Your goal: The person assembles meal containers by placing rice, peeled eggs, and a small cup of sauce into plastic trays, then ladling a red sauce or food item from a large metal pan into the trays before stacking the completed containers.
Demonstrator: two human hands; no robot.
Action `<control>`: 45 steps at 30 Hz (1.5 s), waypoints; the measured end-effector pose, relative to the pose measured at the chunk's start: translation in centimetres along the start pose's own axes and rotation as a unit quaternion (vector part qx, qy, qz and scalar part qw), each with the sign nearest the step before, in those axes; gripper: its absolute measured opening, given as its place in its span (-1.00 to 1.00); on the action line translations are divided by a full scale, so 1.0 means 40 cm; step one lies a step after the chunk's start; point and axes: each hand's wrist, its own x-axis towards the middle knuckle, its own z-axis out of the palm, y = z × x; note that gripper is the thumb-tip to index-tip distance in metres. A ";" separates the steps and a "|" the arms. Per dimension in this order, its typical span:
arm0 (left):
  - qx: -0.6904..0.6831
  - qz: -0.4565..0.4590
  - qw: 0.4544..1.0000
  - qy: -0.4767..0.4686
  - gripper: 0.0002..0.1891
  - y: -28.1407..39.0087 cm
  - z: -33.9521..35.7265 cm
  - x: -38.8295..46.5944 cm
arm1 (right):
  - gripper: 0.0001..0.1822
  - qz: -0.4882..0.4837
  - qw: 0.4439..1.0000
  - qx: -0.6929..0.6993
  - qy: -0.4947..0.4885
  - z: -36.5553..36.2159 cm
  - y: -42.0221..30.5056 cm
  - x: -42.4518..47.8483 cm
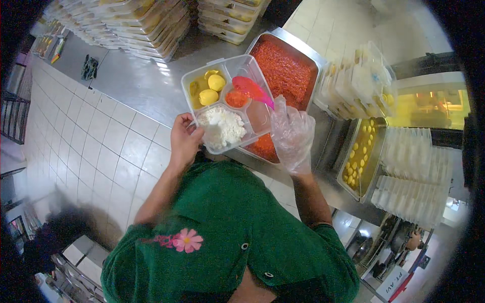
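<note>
My bare left hand [184, 141] grips the near left corner of a clear plastic compartment tray [261, 115]. Two yellow eggs [208, 97] in yellow sauce lie in its far left section, and white rice [222, 127] fills the near one. Red sambal [237, 99] sits in the round middle cup. My right hand [291, 132], in a clear plastic glove, holds a pink plastic spoon [253, 89] whose bowl hangs over that cup. Beneath the tray is a deep steel pan [320, 62] of red sambal, partly covered by it.
Tall stacks of filled plastic trays [129, 26] line the back of the steel counter [125, 74]. More filled trays [352, 85] stand right of the sambal pan. Further right are a steel pan of eggs in yellow sauce [358, 159] and stacked clear plastic ware [413, 178].
</note>
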 end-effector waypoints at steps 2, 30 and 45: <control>-0.023 -0.014 1.000 0.005 -0.64 0.029 0.014 -0.007 | -0.56 0.002 1.000 -0.001 0.028 -0.005 -0.001 -0.001; 0.419 0.312 0.849 -0.075 -0.54 0.926 0.166 0.303 | -0.68 0.393 0.835 0.370 0.108 0.005 0.219 -0.305; 0.594 0.454 0.662 -0.042 -0.58 1.187 0.369 1.063 | -0.66 0.597 0.712 0.367 0.046 -0.069 0.075 -0.325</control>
